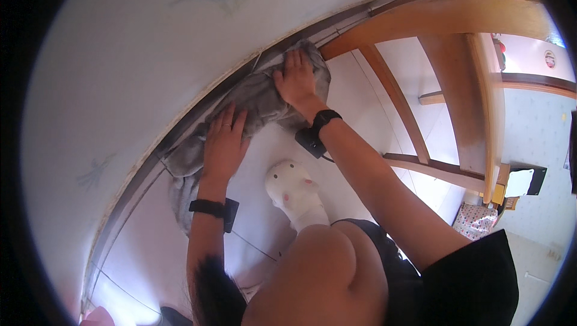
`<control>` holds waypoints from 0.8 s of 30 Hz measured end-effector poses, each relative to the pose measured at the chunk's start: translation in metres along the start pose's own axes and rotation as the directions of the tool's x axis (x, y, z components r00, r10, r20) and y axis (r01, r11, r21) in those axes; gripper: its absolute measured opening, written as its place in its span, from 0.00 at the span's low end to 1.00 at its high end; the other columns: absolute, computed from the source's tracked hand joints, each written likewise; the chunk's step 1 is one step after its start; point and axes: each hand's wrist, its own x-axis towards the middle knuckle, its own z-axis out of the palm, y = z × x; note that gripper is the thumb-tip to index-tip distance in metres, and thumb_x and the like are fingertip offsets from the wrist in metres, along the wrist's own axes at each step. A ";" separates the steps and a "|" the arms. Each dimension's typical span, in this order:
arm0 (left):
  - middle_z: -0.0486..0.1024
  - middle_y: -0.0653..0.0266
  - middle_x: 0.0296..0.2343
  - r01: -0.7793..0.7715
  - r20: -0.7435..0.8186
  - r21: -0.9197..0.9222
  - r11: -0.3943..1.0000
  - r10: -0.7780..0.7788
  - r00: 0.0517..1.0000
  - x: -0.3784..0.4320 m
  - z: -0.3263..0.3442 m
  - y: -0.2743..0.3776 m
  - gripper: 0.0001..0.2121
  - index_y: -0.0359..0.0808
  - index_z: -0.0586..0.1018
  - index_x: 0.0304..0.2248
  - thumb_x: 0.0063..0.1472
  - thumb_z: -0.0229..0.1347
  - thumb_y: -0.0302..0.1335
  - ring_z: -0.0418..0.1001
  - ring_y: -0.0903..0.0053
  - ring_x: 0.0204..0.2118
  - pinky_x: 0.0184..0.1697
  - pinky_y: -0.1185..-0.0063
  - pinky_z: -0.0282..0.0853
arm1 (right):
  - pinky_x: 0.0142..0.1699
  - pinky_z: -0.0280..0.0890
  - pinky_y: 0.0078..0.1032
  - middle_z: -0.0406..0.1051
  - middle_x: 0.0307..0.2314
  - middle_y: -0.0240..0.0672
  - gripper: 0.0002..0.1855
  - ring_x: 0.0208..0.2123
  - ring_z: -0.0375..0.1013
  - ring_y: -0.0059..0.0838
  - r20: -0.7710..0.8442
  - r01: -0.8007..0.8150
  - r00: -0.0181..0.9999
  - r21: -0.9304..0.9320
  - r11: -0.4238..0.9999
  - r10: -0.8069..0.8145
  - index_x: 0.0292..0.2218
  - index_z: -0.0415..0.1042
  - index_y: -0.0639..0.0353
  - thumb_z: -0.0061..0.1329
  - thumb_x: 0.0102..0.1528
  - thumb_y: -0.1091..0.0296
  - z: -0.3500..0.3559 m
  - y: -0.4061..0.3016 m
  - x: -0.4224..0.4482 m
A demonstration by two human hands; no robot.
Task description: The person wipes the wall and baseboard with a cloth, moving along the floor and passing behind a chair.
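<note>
A bundled grey plush cloth (257, 96) lies on the tiled floor along the foot of the wall. My left hand (224, 141) rests on its near part, fingers spread and a ring on one finger. Farther along, my right hand (297, 78) presses flat on the far end of the cloth, close to the wooden furniture leg. Both palms face down, and neither hand is closed around the fabric. Each wrist wears a black strap with a small dark device. The underside of the cloth is hidden.
A pale wall (135, 78) with a dark skirting strip (180, 130) borders the cloth. On the right stands a wooden furniture frame (396, 96) with crossbars. My foot in a white spotted sock (293, 186) is below the hands. Something pink (98, 317) shows at bottom left.
</note>
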 end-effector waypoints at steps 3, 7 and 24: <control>0.61 0.53 0.57 0.043 -0.098 0.071 0.997 -0.036 0.995 -0.022 -0.009 -0.016 0.30 0.39 0.67 0.55 0.50 0.58 0.27 0.62 0.56 0.58 0.60 0.63 0.59 | 0.63 0.51 0.39 0.62 0.53 0.53 0.33 0.58 0.57 0.51 0.158 0.077 0.984 0.030 0.997 -0.080 0.53 0.63 0.73 0.46 0.51 0.57 -0.012 -0.052 -0.010; 0.64 0.52 0.55 0.119 -0.075 0.208 0.971 -0.105 0.992 -0.079 -0.015 -0.038 0.28 0.38 0.70 0.52 0.48 0.58 0.28 0.64 0.56 0.56 0.58 0.63 0.61 | 0.61 0.54 0.39 0.67 0.50 0.48 0.29 0.54 0.63 0.45 0.190 0.421 0.864 0.235 0.876 -0.466 0.49 0.68 0.69 0.50 0.47 0.63 -0.023 -0.121 -0.065; 0.58 0.56 0.59 0.095 0.014 0.116 0.989 -0.097 0.995 -0.056 -0.020 -0.036 0.34 0.40 0.65 0.57 0.49 0.61 0.28 0.58 0.57 0.61 0.63 0.64 0.55 | 0.57 0.61 0.38 0.67 0.51 0.45 0.32 0.51 0.66 0.48 0.195 0.414 0.834 0.400 0.818 -0.517 0.55 0.64 0.59 0.51 0.50 0.58 -0.045 -0.023 -0.008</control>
